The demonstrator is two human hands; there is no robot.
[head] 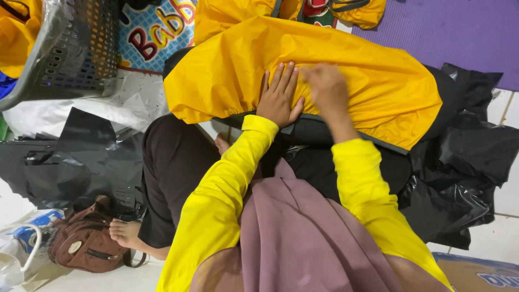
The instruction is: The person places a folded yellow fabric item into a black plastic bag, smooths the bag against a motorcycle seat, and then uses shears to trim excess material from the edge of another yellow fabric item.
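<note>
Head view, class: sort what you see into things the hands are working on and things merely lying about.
In hand:
yellow garment
left hand, flat on it
right hand, pressing it

Lying about:
grey basket
brown bag
black plastic sheets
purple mat

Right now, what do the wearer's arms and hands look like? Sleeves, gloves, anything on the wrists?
Both arms are covered in long, bright yellow sleeves of smooth fabric, ending at the wrists with plain cuffs. The left hand and right hand are bare: no gloves, and no rings, watch or bracelets show. A mauve cloth drapes between the arms and overlaps the upper sleeves. No markings or prints show on the sleeves.
</note>
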